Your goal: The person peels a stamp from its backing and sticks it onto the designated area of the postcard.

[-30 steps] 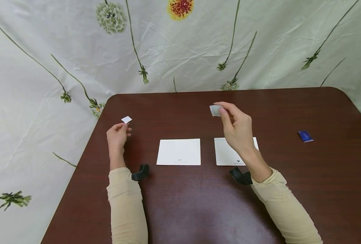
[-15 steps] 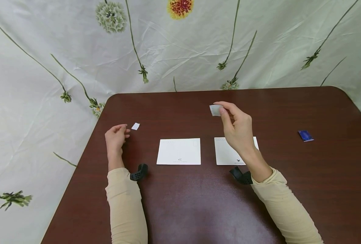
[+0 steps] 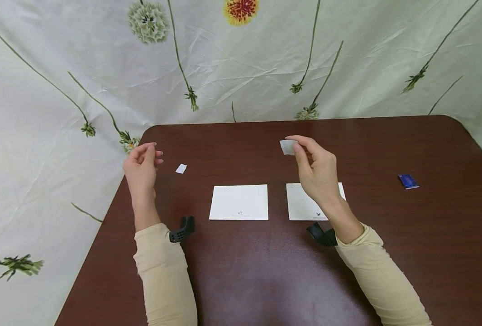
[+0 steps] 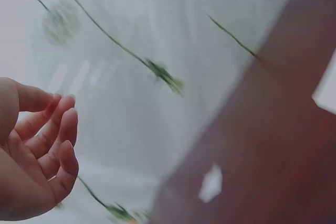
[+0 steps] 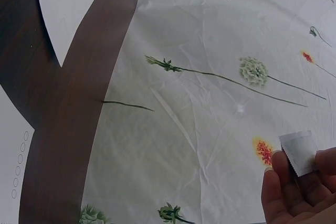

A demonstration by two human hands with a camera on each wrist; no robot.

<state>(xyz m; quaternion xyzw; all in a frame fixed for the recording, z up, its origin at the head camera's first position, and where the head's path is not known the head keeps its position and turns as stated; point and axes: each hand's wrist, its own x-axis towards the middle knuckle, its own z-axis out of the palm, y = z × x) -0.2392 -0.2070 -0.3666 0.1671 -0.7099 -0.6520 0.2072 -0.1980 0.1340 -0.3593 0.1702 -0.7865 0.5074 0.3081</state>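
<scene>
Left hand hovers by the tabletop's left edge, fingers loosely bent, gripping nothing. It's higher and farther left than half a second ago; the small white paper piece, in its fingertips a second ago, lies toward the far-left corner. Looks like the letting-go step. Two postcards, left one and right one, lie mid-tabletop. Right hand, unchanged, pinches a pale sachet toward the far edge; placing it calls for lowering, then loosening that pinch. Blue packet lies toward the right edge.
</scene>
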